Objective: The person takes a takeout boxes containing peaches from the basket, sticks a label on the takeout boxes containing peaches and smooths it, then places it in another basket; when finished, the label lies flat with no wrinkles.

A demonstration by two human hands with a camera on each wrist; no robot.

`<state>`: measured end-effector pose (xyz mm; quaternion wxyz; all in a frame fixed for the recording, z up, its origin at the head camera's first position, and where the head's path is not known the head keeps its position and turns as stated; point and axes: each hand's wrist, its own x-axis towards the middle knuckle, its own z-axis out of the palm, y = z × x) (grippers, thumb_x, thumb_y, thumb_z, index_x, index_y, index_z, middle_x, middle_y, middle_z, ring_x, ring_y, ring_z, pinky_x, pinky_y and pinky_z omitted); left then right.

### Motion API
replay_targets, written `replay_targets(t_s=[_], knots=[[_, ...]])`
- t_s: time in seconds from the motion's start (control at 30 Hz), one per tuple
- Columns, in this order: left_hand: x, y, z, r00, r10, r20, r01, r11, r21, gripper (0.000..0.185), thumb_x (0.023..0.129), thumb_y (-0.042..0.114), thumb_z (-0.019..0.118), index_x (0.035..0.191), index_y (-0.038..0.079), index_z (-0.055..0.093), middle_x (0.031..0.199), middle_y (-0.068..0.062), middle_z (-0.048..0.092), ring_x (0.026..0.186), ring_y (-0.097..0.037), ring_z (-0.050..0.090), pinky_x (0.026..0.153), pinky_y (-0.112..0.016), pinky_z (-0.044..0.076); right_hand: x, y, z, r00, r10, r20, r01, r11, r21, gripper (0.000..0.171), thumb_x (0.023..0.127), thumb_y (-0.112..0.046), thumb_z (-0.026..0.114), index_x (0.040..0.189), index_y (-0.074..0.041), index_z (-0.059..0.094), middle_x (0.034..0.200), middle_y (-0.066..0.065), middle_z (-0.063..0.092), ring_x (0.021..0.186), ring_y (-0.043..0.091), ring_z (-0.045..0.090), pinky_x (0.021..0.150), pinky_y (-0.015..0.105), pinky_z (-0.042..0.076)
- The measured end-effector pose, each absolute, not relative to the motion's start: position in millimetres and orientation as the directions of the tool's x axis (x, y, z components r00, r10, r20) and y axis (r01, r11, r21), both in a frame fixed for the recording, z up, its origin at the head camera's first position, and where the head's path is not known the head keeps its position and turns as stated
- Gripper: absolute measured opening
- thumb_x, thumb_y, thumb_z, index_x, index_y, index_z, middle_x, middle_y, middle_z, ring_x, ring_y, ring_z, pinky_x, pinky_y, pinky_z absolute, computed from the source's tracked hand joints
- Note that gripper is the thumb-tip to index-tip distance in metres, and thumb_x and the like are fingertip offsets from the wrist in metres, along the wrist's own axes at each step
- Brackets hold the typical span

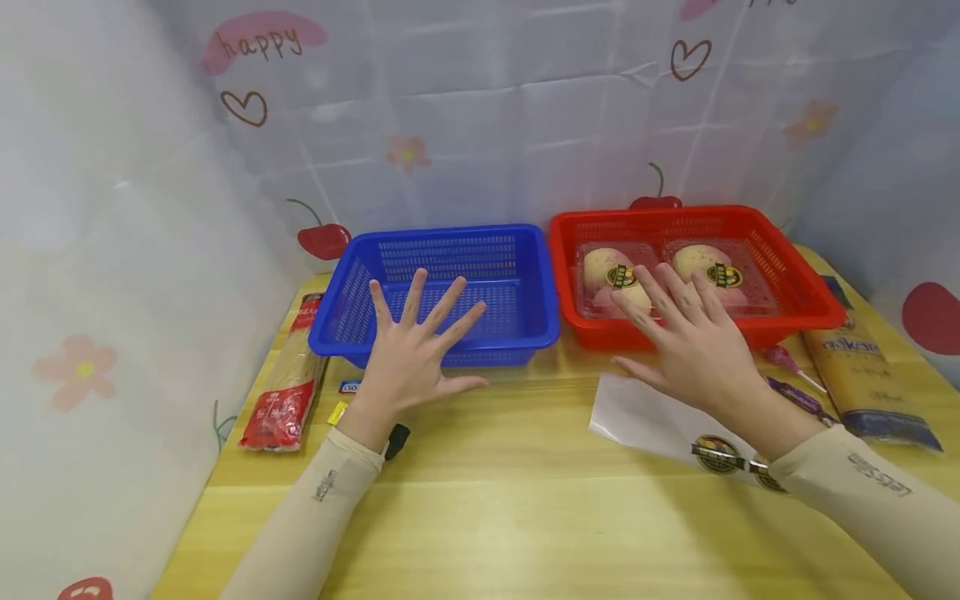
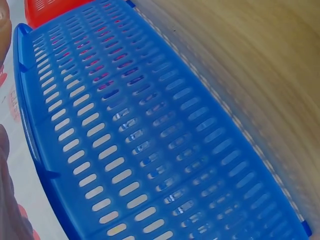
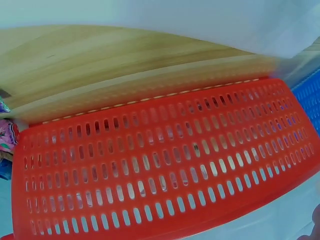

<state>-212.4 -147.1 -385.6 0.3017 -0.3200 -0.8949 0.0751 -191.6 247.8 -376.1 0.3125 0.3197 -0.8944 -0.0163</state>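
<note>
My left hand (image 1: 416,346) hovers with fingers spread straight in front of the near wall of an empty blue basket (image 1: 525,250), holding nothing. My right hand (image 1: 686,333) is spread flat the same way over the front rim of a red basket (image 1: 817,287), which holds a clear pack of two round pale buns (image 1: 656,275) with dark labels. The left wrist view shows the blue basket's slotted wall (image 2: 150,140). Across the right wrist view stretches the red basket's slotted wall (image 3: 160,170).
A long red-labelled noodle packet (image 1: 288,383) lies left of the blue basket. A white labelled bag (image 1: 667,425) lies under my right forearm. Lollipops (image 1: 787,367) and a yellow pasta packet (image 1: 862,375) lie at the right, all on a wooden table (image 1: 510,500) walled by curtains.
</note>
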Motion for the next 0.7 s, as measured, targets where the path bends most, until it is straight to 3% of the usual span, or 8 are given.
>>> replay_targets(t_s=[0.27, 0.43, 0.57, 0.7], knots=[[-216, -139, -382, -0.602, 0.621, 0.502, 0.527, 0.781, -0.335, 0.103, 0.077, 0.096, 0.021, 0.160, 0.037, 0.027, 0.169, -0.001, 0.007, 0.150, -0.044, -0.001, 0.101, -0.083, -0.005, -194, 250, -381, -0.605, -0.576, 0.549, -0.559, 0.799, 0.221, 0.081, 0.097, -0.071, 0.026, 0.154, -0.015, 0.042, 0.167, 0.012, 0.010, 0.152, 0.035, 0.006, 0.119, 0.059, 0.005], [-216, -135, -382, -0.623, 0.609, 0.491, 0.530, 0.790, -0.308, 0.103, 0.076, 0.096, 0.030, 0.160, 0.036, 0.028, 0.169, 0.000, 0.001, 0.151, -0.042, -0.006, 0.102, -0.081, -0.009, -197, 248, -380, -0.610, -0.569, 0.551, -0.555, 0.803, 0.216, 0.082, 0.097, -0.072, 0.026, 0.153, -0.014, 0.044, 0.167, 0.013, 0.010, 0.152, 0.035, 0.005, 0.119, 0.059, 0.005], [-216, -135, -386, -0.654, 0.599, 0.463, 0.535, 0.798, -0.277, 0.104, 0.076, 0.091, 0.045, 0.161, 0.035, 0.026, 0.169, 0.000, 0.003, 0.151, -0.038, -0.011, 0.105, -0.079, -0.008, -197, 244, -374, -0.692, -0.519, 0.502, -0.503, 0.845, 0.180, 0.082, 0.095, -0.070, 0.042, 0.158, -0.018, 0.035, 0.167, 0.015, 0.009, 0.153, 0.034, 0.000, 0.120, 0.057, 0.000], [-216, -138, -392, -0.704, 0.573, 0.420, 0.517, 0.819, -0.250, 0.102, 0.079, 0.088, 0.048, 0.162, 0.034, 0.022, 0.169, 0.000, 0.004, 0.151, -0.035, -0.011, 0.107, -0.077, -0.008, -199, 235, -370, -0.821, -0.401, 0.407, -0.413, 0.909, 0.062, 0.087, 0.093, -0.062, 0.057, 0.162, -0.023, 0.022, 0.167, 0.018, 0.006, 0.152, 0.038, -0.002, 0.119, 0.057, -0.003]])
